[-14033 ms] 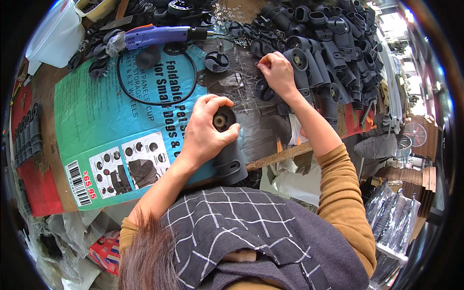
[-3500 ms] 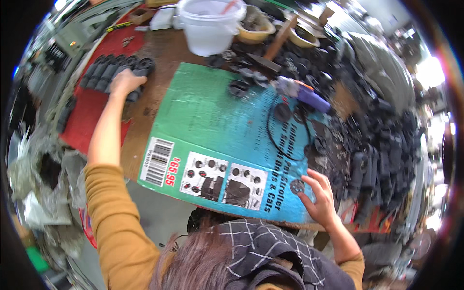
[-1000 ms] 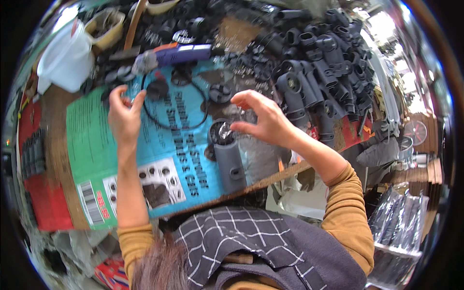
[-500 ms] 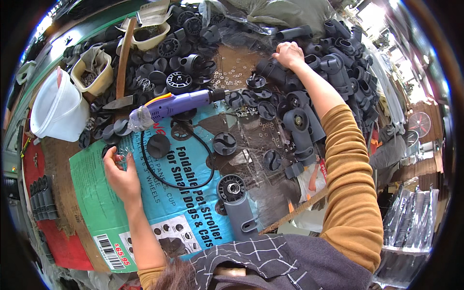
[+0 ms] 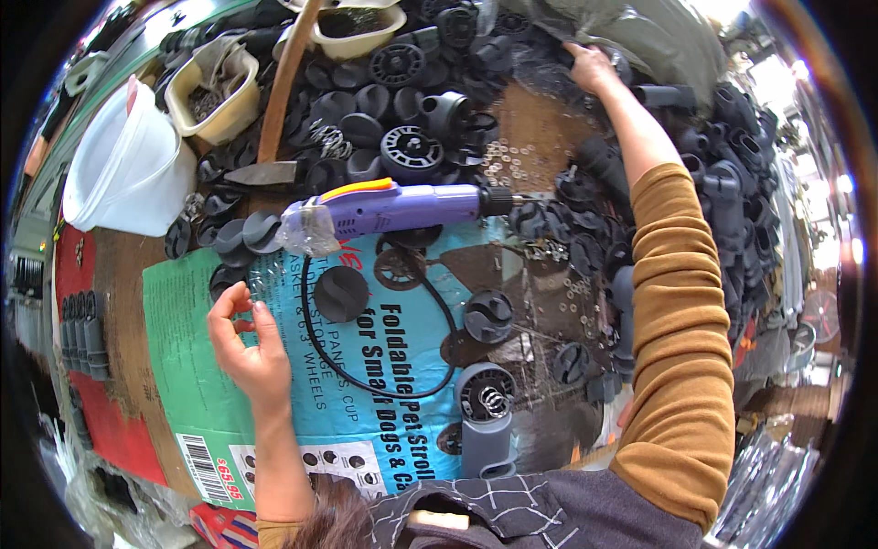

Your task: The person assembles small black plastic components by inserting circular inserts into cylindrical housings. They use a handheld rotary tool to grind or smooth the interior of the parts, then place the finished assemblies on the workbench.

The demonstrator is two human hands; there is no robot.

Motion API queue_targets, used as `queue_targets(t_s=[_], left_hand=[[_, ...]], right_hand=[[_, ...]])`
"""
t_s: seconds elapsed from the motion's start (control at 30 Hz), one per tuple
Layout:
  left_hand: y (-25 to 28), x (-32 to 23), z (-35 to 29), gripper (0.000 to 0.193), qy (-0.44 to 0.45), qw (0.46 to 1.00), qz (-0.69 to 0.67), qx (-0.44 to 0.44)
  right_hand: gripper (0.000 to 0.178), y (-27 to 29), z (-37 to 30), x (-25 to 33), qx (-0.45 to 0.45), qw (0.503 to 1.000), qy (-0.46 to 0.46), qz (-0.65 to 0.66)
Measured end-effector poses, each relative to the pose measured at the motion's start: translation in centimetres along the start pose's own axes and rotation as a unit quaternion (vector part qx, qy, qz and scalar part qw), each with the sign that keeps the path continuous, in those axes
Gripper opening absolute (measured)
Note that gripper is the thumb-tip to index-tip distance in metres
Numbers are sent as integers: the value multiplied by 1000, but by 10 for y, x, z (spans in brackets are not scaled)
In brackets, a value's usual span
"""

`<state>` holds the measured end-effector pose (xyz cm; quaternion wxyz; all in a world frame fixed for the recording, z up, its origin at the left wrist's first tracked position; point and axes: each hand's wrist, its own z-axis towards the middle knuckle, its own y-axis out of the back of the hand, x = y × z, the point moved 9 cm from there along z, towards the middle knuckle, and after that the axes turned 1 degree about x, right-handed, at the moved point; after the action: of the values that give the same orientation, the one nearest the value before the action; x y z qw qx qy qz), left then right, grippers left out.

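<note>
Grey tube part (image 5: 487, 444) lies at lower center on the printed cardboard (image 5: 187, 339), round head pointing up-frame, loose coil spring (image 5: 495, 400) sitting in the head. Left hand (image 5: 249, 352), left of center over the cardboard: half open, fingers curled, thumb apart; can't tell if something small is in it. Black cable (image 5: 315, 352) loops across mid-frame, one round dark cap (image 5: 341, 294) inside the loop, another cap (image 5: 488, 317) just right of it. Purple power screwdriver (image 5: 402, 209) lies above the loop, bit pointing right. Hammer (image 5: 263, 174) upper left, handle running toward the top edge; white bucket (image 5: 123, 174) farther left, yellow tub (image 5: 215, 91) between. Washers (image 5: 508, 163) scattered right of upper center, dark tube pile (image 5: 732, 201) at right. Right hand (image 5: 594, 69), upper right, arm stretched out, is at the grey plastic sheet (image 5: 668, 41); one finger extended, rest partly hidden, grip can't be told.
</note>
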<state>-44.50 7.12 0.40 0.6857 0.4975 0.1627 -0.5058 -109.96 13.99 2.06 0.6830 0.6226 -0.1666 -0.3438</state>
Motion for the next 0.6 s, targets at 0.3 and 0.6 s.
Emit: queue_targets(t_s=[0.3,0.6], left_hand=[[3,-5,1,23,-14,999,-29,-33],[-46,-106,-38,44,153,816,-481,280]], right_hand=[[40,76,-67,12,-226,957,-4,184],[27,132,-351,177,310,571,18,760]])
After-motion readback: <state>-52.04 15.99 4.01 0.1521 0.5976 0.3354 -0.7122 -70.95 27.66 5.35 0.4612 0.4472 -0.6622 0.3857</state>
